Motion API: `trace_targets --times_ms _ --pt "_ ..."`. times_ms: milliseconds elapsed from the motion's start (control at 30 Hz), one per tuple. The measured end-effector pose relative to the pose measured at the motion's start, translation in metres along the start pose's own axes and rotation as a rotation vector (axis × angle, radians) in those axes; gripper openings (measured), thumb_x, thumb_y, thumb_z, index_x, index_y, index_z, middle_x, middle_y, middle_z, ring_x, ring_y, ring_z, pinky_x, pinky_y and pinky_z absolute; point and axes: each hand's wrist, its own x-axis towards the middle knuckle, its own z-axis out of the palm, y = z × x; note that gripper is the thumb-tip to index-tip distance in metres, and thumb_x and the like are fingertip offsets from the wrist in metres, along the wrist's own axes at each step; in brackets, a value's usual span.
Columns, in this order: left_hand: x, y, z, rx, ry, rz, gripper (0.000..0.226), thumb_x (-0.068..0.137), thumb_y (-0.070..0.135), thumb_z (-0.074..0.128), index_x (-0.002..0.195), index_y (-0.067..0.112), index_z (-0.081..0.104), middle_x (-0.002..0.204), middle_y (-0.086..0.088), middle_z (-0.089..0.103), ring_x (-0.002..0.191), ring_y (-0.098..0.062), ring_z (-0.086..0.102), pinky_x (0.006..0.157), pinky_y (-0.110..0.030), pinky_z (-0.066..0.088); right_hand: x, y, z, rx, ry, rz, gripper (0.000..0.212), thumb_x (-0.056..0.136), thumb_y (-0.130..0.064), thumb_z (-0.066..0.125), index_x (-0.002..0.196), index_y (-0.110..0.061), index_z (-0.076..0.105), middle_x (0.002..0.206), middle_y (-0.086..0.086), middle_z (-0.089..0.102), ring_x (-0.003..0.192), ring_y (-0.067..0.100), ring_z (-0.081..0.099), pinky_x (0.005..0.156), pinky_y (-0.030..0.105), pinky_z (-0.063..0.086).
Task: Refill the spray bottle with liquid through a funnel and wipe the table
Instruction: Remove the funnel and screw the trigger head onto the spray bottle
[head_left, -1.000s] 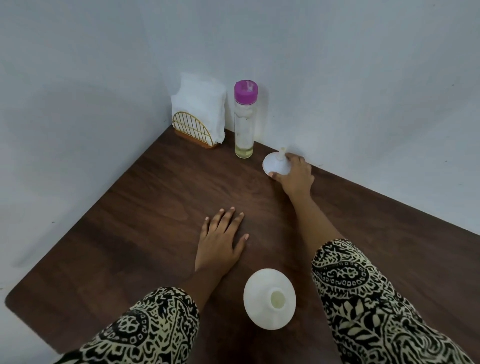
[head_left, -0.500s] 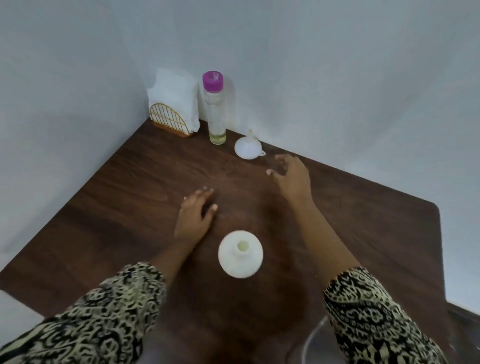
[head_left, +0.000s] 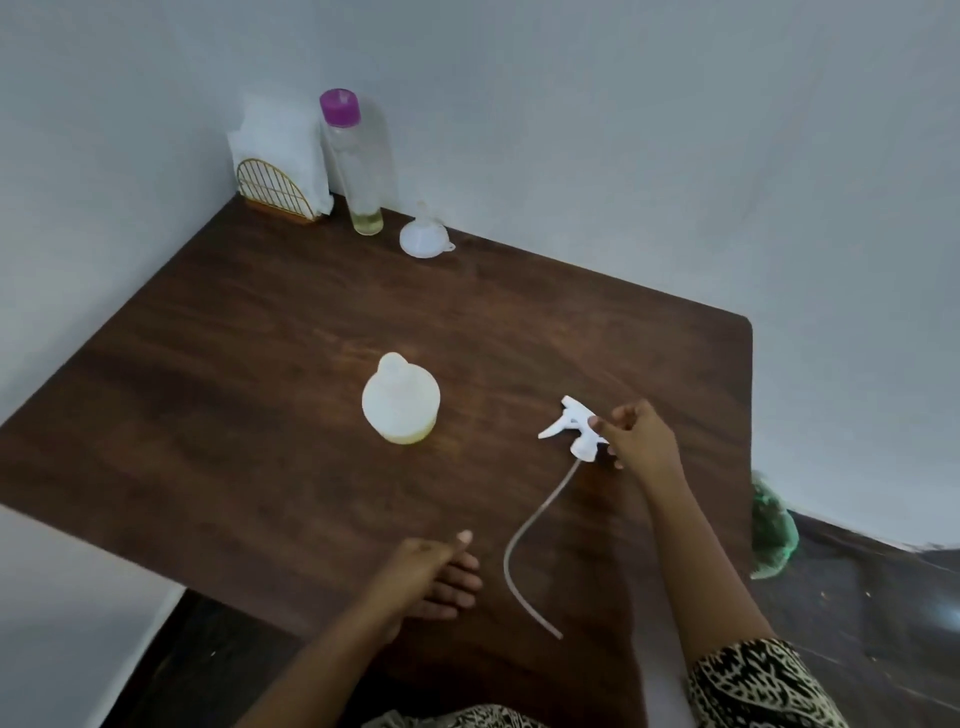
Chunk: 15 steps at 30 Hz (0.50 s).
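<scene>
The white spray bottle (head_left: 400, 400) stands uncapped in the middle of the brown table (head_left: 260, 364), a little yellowish liquid at its bottom. Its white trigger head (head_left: 575, 429) lies on the table to the right, its long dip tube (head_left: 524, 545) curving toward me. My right hand (head_left: 640, 437) pinches the trigger head at its collar. My left hand (head_left: 435, 576) rests on the table near the front edge, fingers relaxed and holding nothing. A white funnel (head_left: 423, 239) sits upside down at the back, beside a tall clear bottle with a purple cap (head_left: 357, 166) holding a little yellow liquid.
A gold wire holder with white napkins (head_left: 280, 171) stands in the back left corner against the walls. Something green (head_left: 772, 525) lies on the dark floor past the table's right edge. Walls close in at the back and left.
My right hand left the funnel at the back and came to the trigger head on the right. My left hand drew back toward the front edge. The view shifted right and back.
</scene>
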Motion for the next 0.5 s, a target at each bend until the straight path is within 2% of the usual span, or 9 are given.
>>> trace_targets --times_ms 100,267,367,500 --pt "-0.007 0.004 0.027 0.054 -0.086 -0.049 0.044 0.092 0.048 0.055 0.101 0.007 0.069 0.09 -0.008 0.076 0.07 -0.016 0.071 0.06 -0.025 0.054 -0.013 0.004 0.005 0.012 -0.006 0.09 0.044 0.081 -0.044 0.068 0.099 -0.01 0.047 0.078 0.001 0.061 0.071 0.03 0.069 0.075 0.047 0.058" --pt "-0.006 0.003 0.044 0.059 -0.087 0.019 0.038 0.09 0.047 0.059 0.099 0.011 0.067 0.094 -0.009 0.076 0.076 -0.017 0.072 0.065 -0.028 0.054 -0.03 0.003 0.015 0.121 -0.013 0.14 0.053 0.078 -0.045 0.072 0.101 -0.008 0.042 0.078 -0.005 0.055 0.072 0.03 0.071 0.07 0.044 0.06" --pt "-0.007 0.002 0.047 0.004 -0.108 0.031 0.033 0.089 0.041 0.062 0.101 0.011 0.067 0.093 -0.007 0.076 0.077 -0.015 0.072 0.064 -0.027 0.055 -0.032 0.001 0.022 0.148 0.013 0.125 0.052 0.078 -0.041 0.074 0.101 -0.008 0.041 0.074 -0.006 0.055 0.069 0.032 0.07 0.071 0.045 0.059" --pt "-0.009 0.001 0.051 -0.02 -0.145 0.04 0.014 0.089 0.024 0.066 0.098 0.013 0.065 0.087 -0.002 0.076 0.068 -0.008 0.071 0.058 -0.023 0.053 -0.028 -0.002 0.029 0.19 0.021 0.126 0.043 0.08 -0.028 0.073 0.099 -0.008 0.04 0.076 -0.004 0.056 0.064 0.027 0.067 0.069 0.044 0.06"
